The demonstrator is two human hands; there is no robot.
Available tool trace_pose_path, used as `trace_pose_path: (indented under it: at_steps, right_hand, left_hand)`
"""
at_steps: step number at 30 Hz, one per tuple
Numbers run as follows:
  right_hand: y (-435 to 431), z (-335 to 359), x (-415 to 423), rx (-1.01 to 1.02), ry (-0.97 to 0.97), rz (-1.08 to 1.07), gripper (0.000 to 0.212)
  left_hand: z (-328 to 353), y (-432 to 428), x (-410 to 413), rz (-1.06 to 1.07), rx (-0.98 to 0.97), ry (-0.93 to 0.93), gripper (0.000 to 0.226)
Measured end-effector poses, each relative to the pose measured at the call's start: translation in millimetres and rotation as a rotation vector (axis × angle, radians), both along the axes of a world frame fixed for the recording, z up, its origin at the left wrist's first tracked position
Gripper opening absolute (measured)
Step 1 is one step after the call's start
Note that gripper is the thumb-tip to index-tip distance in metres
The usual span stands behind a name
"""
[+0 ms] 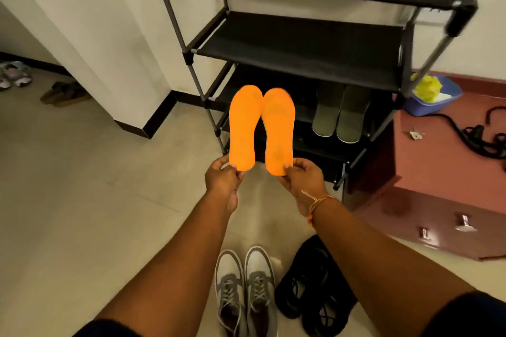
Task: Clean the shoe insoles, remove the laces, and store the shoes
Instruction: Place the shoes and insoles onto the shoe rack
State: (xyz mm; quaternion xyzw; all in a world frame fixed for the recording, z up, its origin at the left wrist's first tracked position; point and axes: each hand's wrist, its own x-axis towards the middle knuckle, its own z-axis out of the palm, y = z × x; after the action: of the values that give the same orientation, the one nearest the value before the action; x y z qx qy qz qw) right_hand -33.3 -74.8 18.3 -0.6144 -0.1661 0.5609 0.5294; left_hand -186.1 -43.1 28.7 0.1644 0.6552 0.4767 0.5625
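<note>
In front of a black shoe rack, two orange insoles are held up side by side, the left hand and right hand each pinching one heel between thumb and curled fingers. This seems the cleaning step; wiping next would need one hand freed for a cloth. Grey laced shoes on the floor below are cut off, and the black shoes beside them are too dark to make out

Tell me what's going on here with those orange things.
A person faces the black shoe rack. The left hand pinches the left orange insole at its heel end, and the right hand the right orange insole, held up side by side. On the floor below stand laced grey-and-white sneakers with black shoes beside them. A green pair sits on a lower shelf.
</note>
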Motion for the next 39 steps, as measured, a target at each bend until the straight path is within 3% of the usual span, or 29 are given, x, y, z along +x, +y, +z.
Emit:
trace_pose_path:
  at_steps: [8, 13, 17, 23, 30, 39]
  right_hand:
    - [143.3, -48.9, 12.1, 0.051, 0.101, -0.141, 0.011]
    - [176.9, -67.3, 22.5, 0.072, 0.111, -0.139, 0.023]
    - [180.2, -80.8, 25.3, 0.077, 0.161, -0.170, 0.013]
    - [179.6, -88.1, 26.6, 0.071, 0.193, -0.154, 0.017]
    - [167.9, -86.4, 28.5, 0.083, 0.242, -0.131, 0.018]
    - [110.7, -99.3, 16.1, 0.042, 0.253, -0.112, 0.032]
  left_hand:
    - [-37.8, 138.2, 27.2, -0.046, 0.093, 0.053, 0.028]
    - [-52.8, 177.1, 40.0, -0.128, 0.129, 0.051, 0.028]
    - [-60.5, 189.3, 39.4, -0.121, 0.139, 0.045, 0.029]
    - [-72.8, 196.6, 37.2, -0.143, 0.119, 0.071, 0.031]
    - [-81.2, 186.0, 40.0, -0.133, 0.136, -0.054, 0.022]
    - [-113.2, 93.6, 39.2, -0.154, -0.032, -0.018, 0.008]
